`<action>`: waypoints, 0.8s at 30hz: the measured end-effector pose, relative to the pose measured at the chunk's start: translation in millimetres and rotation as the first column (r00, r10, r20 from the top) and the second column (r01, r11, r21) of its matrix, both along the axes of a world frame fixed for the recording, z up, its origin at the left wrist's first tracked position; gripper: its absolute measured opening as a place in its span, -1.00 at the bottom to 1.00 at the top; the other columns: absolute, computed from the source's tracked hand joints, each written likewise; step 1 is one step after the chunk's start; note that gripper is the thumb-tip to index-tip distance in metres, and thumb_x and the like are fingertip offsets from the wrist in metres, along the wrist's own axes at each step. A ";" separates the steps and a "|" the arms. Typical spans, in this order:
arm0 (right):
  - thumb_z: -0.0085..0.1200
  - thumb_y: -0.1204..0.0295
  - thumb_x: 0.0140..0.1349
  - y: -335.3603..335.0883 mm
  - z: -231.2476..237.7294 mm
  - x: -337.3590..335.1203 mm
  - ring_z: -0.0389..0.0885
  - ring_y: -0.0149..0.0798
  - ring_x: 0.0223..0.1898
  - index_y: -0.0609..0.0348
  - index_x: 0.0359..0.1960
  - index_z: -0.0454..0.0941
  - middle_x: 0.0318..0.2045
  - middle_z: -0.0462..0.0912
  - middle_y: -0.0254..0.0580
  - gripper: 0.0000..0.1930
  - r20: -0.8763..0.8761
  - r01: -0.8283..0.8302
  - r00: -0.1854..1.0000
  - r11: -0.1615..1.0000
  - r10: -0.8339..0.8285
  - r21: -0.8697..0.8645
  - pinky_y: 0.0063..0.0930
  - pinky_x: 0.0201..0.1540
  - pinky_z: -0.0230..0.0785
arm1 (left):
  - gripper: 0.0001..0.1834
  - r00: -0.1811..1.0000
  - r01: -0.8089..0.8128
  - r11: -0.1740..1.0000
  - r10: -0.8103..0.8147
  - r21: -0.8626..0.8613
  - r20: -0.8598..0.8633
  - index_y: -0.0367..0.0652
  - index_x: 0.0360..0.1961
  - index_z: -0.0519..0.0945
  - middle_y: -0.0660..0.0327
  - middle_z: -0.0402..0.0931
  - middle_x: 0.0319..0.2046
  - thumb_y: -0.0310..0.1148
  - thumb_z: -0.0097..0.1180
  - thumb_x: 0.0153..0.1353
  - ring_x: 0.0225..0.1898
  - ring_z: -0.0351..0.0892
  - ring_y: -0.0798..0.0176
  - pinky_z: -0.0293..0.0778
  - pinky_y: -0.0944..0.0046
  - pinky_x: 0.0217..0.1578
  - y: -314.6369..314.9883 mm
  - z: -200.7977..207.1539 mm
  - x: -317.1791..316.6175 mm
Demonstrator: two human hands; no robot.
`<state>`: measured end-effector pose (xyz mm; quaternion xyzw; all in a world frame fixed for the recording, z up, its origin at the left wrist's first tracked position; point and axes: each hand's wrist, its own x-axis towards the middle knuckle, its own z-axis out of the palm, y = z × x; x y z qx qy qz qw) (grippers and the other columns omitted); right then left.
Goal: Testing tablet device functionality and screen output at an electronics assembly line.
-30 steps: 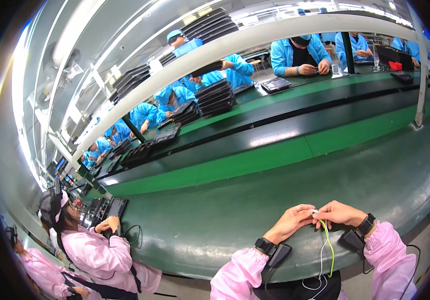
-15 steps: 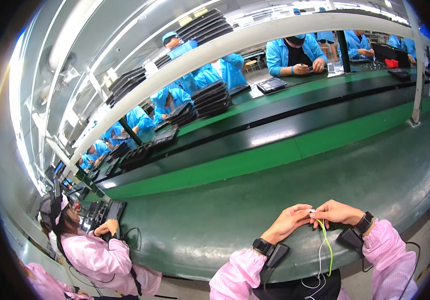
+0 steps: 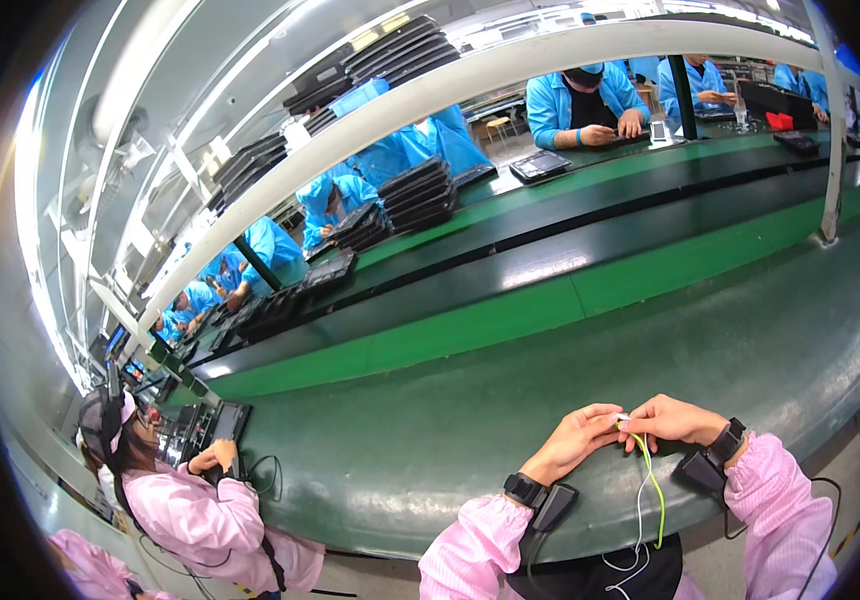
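- Green is shown by the surface of a curved workbench (image 3: pixel 400 440), spread across the lower half of the frame.
- Beyond it, a dark conveyor (image 3: pixel 550 265), bordered by bright green strips, is laid diagonally from the left up toward the right.
- Across the upper part of the frame, an arc is drawn by a thick white rail (image 3: pixel 510 62).
- At the lower left, a co-worker in pink (image 3: pixel 190 500) is seen at the bench, hands held close to a dark device (image 3: pixel 230 425).
- Pink sleeves (image 3: pixel 480 545) are worn on the forearms at the lower right.
- At the upper right of centre, a co-worker in blue (image 3: pixel 550 100) is seen beyond the conveyor.
- The left hand (image 3: pixel 577 440) is angled inward at the lower right, its fingertips pinched on a small white piece (image 3: pixel 623 420).
- The right hand (image 3: pixel 685 420) is brought against it, thumb and forefinger closed at the same piece, other fingers curled.
- A yellow-green cord (image 3: pixel 660 495) and a thinner white cord (image 3: pixel 638 510) are hung from the fingertips toward the bottom edge.
- The small white piece is mostly hidden by the fingers; its exact shape cannot be told.
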<state>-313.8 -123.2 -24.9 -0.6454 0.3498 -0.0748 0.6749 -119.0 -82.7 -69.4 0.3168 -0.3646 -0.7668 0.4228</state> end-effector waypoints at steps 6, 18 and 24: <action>-0.10 0.17 0.24 -1.1 -1.9 -0.6 0.37 -0.55 -0.66 0.26 -0.38 0.57 -0.50 0.61 -0.31 -0.63 0.001 0.005 1.000 1.000 -0.005 -0.001 -0.71 -0.56 0.26 | -0.71 1.000 0.002 1.000 -0.003 -0.016 -0.016 -0.32 -0.06 0.36 0.11 0.42 -0.13 -0.39 -0.06 0.23 -0.07 0.43 0.27 0.37 0.30 0.03 -0.8 0.3 -0.1; -0.08 0.23 0.24 -1.2 -1.2 -0.7 0.40 -0.55 -0.62 0.28 -0.37 0.57 -0.49 0.61 -0.28 -0.67 0.028 0.017 0.999 1.000 -0.018 0.024 -0.72 -0.54 0.27 | -0.70 1.000 0.004 1.000 -0.004 -0.002 -0.002 -0.33 -0.06 0.36 0.12 0.42 -0.12 -0.39 -0.06 0.23 -0.07 0.43 0.27 0.35 0.29 0.05 -0.4 2.3 -0.6; -0.07 0.23 0.23 -0.7 0.2 -0.9 0.39 -0.55 -0.63 0.29 -0.35 0.57 -0.51 0.60 -0.29 -0.67 0.017 0.015 1.000 1.000 -0.016 0.018 -0.73 -0.54 0.26 | -0.71 1.000 0.006 1.000 -0.006 -0.005 -0.012 -0.32 -0.06 0.36 0.11 0.42 -0.13 -0.39 -0.06 0.23 -0.07 0.43 0.27 0.35 0.29 0.05 -0.6 0.9 0.1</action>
